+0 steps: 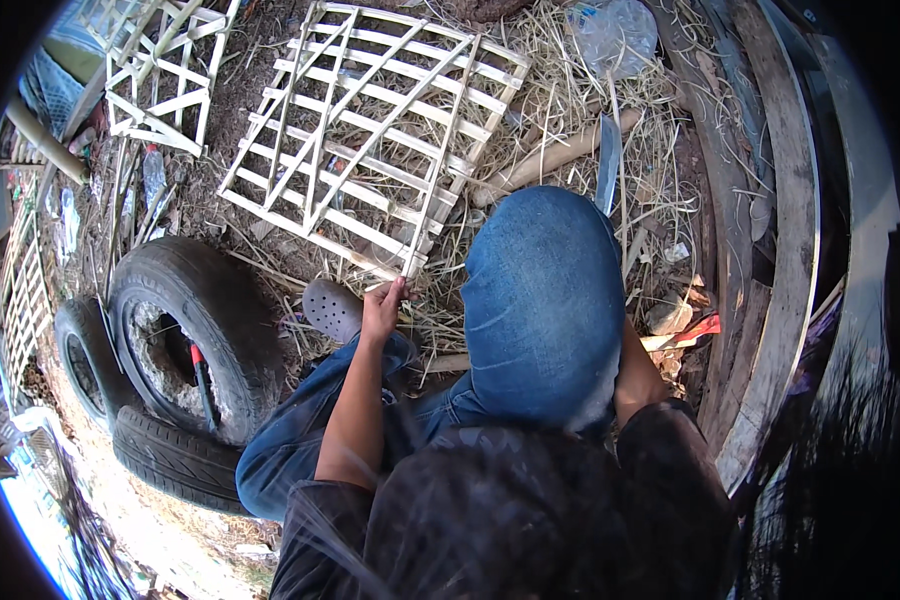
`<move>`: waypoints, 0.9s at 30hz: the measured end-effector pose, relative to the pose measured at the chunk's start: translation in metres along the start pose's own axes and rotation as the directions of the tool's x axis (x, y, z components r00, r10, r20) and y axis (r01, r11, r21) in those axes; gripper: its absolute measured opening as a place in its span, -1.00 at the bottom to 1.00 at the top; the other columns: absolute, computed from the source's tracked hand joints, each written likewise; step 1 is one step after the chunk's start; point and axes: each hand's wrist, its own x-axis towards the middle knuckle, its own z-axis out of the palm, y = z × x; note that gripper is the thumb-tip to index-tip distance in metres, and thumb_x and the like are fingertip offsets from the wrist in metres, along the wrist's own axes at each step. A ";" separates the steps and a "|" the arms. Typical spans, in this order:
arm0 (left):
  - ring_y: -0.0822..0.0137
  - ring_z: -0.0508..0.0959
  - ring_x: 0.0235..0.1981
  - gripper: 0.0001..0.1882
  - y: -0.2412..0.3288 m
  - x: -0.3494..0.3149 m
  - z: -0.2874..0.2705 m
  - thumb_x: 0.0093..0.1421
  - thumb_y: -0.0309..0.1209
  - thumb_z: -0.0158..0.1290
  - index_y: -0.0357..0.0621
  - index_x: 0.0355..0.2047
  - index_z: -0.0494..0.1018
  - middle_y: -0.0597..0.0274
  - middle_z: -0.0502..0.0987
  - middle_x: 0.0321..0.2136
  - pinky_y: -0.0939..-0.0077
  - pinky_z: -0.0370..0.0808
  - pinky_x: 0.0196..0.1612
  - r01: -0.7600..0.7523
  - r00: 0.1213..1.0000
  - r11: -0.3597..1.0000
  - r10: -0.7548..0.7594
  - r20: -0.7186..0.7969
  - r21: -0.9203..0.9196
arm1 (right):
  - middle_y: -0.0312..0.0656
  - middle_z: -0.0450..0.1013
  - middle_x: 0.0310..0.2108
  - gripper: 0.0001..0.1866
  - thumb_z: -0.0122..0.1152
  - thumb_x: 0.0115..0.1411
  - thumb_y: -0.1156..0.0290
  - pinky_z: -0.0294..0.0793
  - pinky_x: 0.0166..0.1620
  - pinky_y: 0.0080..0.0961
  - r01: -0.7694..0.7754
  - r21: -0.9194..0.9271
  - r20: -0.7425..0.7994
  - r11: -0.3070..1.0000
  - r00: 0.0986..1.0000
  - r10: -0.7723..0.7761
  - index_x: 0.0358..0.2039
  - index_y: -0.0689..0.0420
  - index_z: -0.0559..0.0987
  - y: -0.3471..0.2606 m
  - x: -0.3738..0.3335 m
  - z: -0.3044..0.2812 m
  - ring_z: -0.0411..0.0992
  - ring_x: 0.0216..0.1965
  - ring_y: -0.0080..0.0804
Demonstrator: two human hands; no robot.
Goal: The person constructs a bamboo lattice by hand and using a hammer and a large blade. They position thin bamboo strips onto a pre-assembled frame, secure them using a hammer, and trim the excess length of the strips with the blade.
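My left hand [382,310] is closed, thumb on top, around the near corner of a bamboo lattice panel [390,165]. The panel is made of pale split strips, with several slanting strips across the rows, and lies in front of me. My right forearm [638,375] goes down beside my raised knee [545,300], which hides the right hand and whatever it may hold. Beyond that knee a long metal blade [608,165] sticks out, its handle out of sight. Under its lower part lies a thick wooden pole [560,155].
A second lattice panel [170,90] is at the far left. Tires [235,330] stand on the left, with a red-and-black handled tool [200,375] in one. Straw [660,180] and a clear plastic bag [615,40] litter the ground. Long planks [785,230] line the right.
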 end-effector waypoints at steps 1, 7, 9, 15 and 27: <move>0.52 0.47 -0.49 -0.60 -0.003 0.001 -0.001 0.32 -0.18 -0.07 -0.22 -0.54 0.47 0.30 0.53 -0.56 0.60 0.35 -0.37 0.033 0.999 0.999 -0.032 0.024 -0.043 | -0.03 0.51 -0.44 -0.69 0.15 0.07 0.16 0.42 -0.25 -0.28 -0.002 -0.001 0.012 1.000 1.000 0.002 -0.37 0.17 0.51 -0.003 -0.001 0.001 0.50 -0.34 -0.06; 0.41 0.54 -0.37 -0.60 -0.008 0.002 -0.005 0.35 -0.15 -0.15 -0.14 -0.52 0.42 0.20 0.56 -0.47 0.52 0.41 -0.22 0.158 0.983 0.975 -0.141 0.117 -0.153 | -0.02 0.50 -0.44 -0.69 0.15 0.07 0.16 0.42 -0.24 -0.28 -0.022 -0.008 0.051 1.000 0.998 0.022 -0.37 0.17 0.51 -0.010 -0.003 0.005 0.49 -0.33 -0.05; 0.51 0.47 -0.49 -0.62 -0.009 0.000 -0.003 0.36 -0.15 -0.15 -0.09 -0.52 0.42 0.23 0.58 -0.49 0.61 0.38 -0.33 0.185 0.980 0.954 -0.160 0.119 -0.235 | -0.02 0.50 -0.43 -0.69 0.15 0.07 0.16 0.42 -0.24 -0.27 -0.028 -0.010 0.061 1.000 0.998 0.028 -0.37 0.17 0.51 -0.012 -0.004 0.006 0.49 -0.33 -0.05; 0.46 0.51 -0.40 -0.65 -0.007 -0.007 -0.002 0.36 -0.19 -0.17 -0.09 -0.49 0.42 0.22 0.57 -0.47 0.52 0.44 -0.25 0.239 0.962 0.866 -0.149 0.230 -0.439 | -0.02 0.50 -0.43 -0.69 0.15 0.07 0.15 0.42 -0.24 -0.27 -0.037 -0.016 0.077 0.999 0.996 0.038 -0.37 0.17 0.51 -0.015 -0.008 0.007 0.49 -0.32 -0.05; 0.48 0.53 -0.46 -0.63 -0.015 -0.004 -0.003 0.34 -0.19 -0.10 -0.17 -0.50 0.46 0.22 0.58 -0.51 0.57 0.44 -0.33 0.144 0.986 0.938 -0.110 0.122 -0.315 | -0.01 0.50 -0.42 -0.69 0.15 0.06 0.15 0.42 -0.23 -0.26 -0.052 -0.020 0.101 0.998 0.993 0.054 -0.37 0.17 0.51 -0.018 -0.012 0.008 0.49 -0.31 -0.04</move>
